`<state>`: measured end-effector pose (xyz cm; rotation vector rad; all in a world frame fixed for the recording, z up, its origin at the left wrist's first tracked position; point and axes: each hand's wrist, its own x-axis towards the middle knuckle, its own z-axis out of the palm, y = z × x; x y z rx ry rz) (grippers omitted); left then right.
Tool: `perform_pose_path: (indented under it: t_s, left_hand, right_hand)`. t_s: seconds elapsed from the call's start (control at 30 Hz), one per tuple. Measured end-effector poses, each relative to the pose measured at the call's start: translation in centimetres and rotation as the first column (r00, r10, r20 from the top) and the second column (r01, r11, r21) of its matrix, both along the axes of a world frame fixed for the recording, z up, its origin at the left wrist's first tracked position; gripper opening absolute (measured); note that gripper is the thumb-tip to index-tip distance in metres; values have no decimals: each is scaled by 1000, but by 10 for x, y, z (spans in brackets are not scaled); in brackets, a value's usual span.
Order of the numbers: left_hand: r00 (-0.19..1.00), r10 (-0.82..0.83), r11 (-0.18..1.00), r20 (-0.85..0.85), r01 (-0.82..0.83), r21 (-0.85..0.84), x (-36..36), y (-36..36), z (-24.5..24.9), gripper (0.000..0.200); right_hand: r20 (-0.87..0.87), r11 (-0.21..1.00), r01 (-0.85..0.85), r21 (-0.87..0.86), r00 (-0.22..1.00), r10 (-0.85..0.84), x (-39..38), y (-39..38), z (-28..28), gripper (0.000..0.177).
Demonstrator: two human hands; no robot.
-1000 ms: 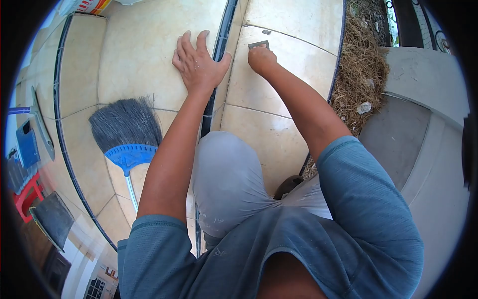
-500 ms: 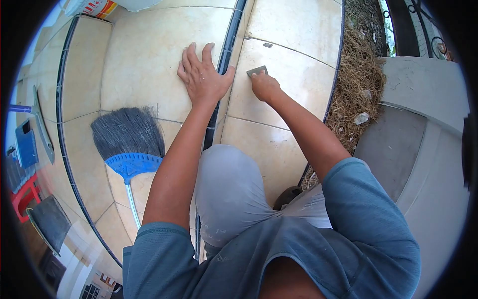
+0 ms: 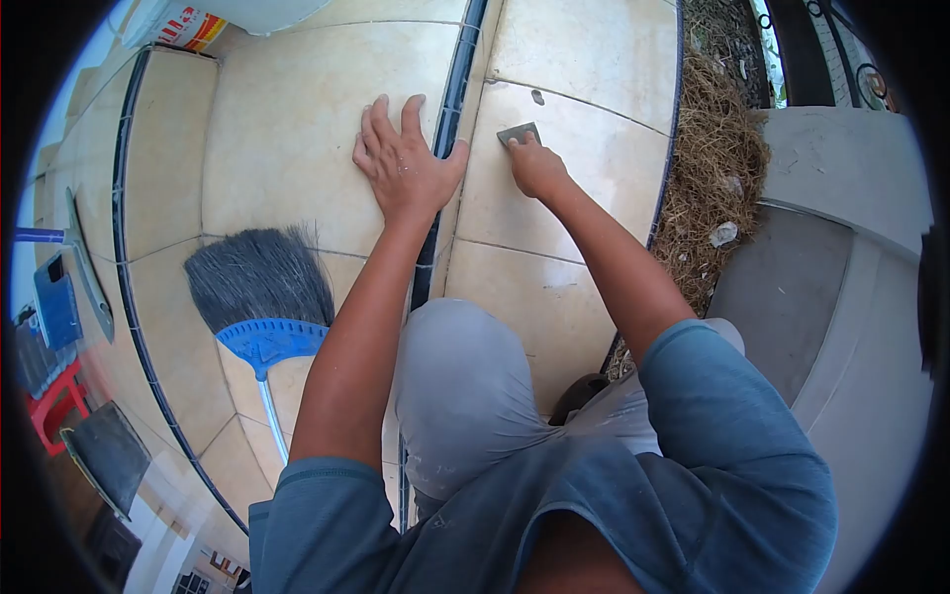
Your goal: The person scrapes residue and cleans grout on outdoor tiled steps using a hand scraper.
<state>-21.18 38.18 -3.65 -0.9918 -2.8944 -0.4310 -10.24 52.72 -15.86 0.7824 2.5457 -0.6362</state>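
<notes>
My left hand [image 3: 403, 163] lies flat with fingers spread on a beige floor tile [image 3: 287, 119], just left of a dark grout strip [image 3: 447, 129]. My right hand [image 3: 537, 166] grips a small grey scraper blade [image 3: 518, 132] and presses its edge against the tile [image 3: 584, 168] right of the strip. A small dark spot [image 3: 537, 97] sits on that tile just beyond the blade. My bent knee in grey trousers [image 3: 460, 381] is below both arms.
A blue broom with grey bristles [image 3: 259, 292] lies on the tiles to the left. Dry straw [image 3: 717, 168] fills a bed along the right tile edge, beside a grey concrete ledge [image 3: 841, 198]. A bucket [image 3: 198, 18], blue tool [image 3: 54, 297] and red stool [image 3: 49, 406] stand at far left.
My right hand drew the scraper back toward me over the tile, then held near the same spot. My left hand stayed planted; the view shifted slightly.
</notes>
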Motion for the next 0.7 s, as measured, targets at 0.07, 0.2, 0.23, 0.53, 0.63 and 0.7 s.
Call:
perform_pose_path:
  t_s: [0.07, 0.2, 0.23, 0.53, 0.63, 0.7]
  left_hand:
    - [1000, 8, 1000, 5, -8, -8, 2, 1, 0, 72]
    - [1000, 3, 1000, -13, -3, -3, 2, 0, 0, 72]
    - [1000, 5, 1000, -21, -5, 0, 1, 2, 0, 72]
    - [1000, 10, 1000, -14, -11, -28, 6, 5, 6, 71]
    - [1000, 18, 1000, -15, -18, -21, 4, 3, 6, 71]
    - [1000, 18, 999, -17, -19, -26, 5, 4, 6, 71]
  right_hand:
    - [-41, 998, 31, 48, 999, -29, 14, -8, -13, 35]
    - [-96, 999, 54, -3, 994, -54, -43, 35, -19, 35]
    - [-78, 999, 43, 3, 996, -43, -52, 38, -19, 35]
    - [73, 984, 121, -130, 991, -113, 114, -67, 14, 46]
    - [93, 978, 169, -126, 983, -158, 127, -71, 24, 50]
    - [52, 970, 230, -72, 973, -227, 102, -50, 14, 48]
